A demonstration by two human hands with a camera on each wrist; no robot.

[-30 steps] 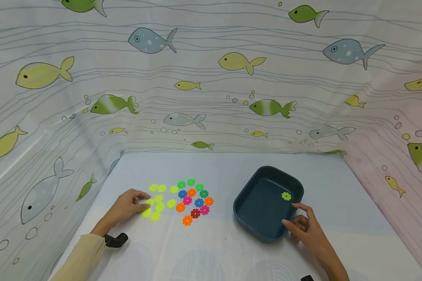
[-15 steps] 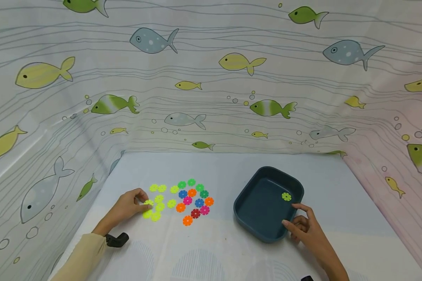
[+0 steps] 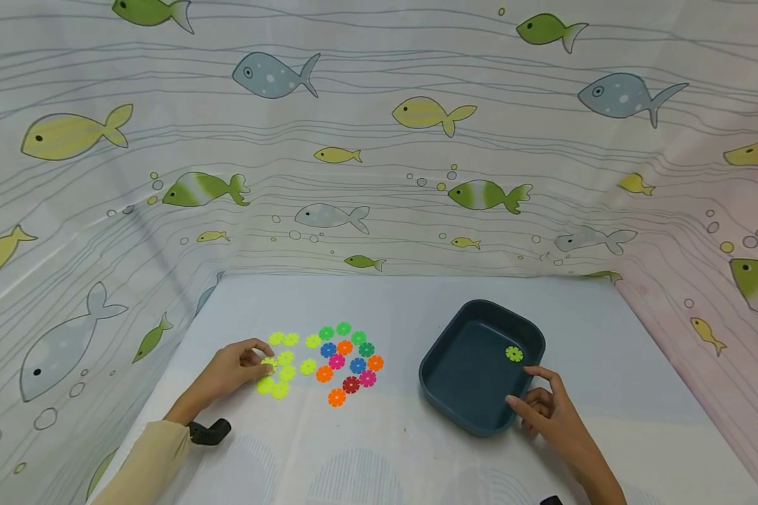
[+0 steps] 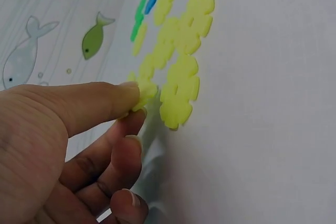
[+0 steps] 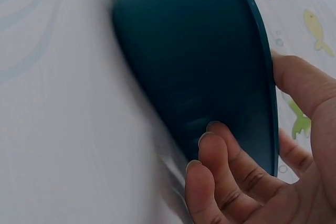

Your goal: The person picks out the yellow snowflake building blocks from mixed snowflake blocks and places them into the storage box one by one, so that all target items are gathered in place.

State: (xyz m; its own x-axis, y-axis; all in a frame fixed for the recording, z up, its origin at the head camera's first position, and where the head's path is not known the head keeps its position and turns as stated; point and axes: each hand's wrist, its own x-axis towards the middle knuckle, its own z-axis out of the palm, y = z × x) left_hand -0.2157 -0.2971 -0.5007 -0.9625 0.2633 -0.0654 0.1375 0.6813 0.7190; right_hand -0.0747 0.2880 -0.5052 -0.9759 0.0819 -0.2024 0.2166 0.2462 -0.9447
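My left hand (image 3: 230, 368) pinches a yellow snowflake disc (image 4: 147, 94) between thumb and fingers at the left edge of a group of similar discs. Right beside it in the left wrist view lies another yellow disc (image 4: 180, 92), flat on the table. My right hand (image 3: 552, 414) grips the near right side of a dark blue plastic basin (image 3: 464, 379). In the right wrist view its thumb is at the rim, and several fingertips rest against the basin's outer wall (image 5: 194, 51). Inside the basin lies one yellow-green disc (image 3: 514, 353).
Right of the yellow discs lie several others, among them a green disc (image 3: 344, 328), a blue disc (image 3: 358, 365), an orange disc (image 3: 337, 398) and a dark red disc (image 3: 351, 384). Fish-patterned cloth (image 3: 410, 203) walls the white table (image 3: 404, 449) at the back and sides.
The left fingers have shifted slightly on the yellow disc, and a disc under them has moved a little. The right hand and basin have stayed in place.
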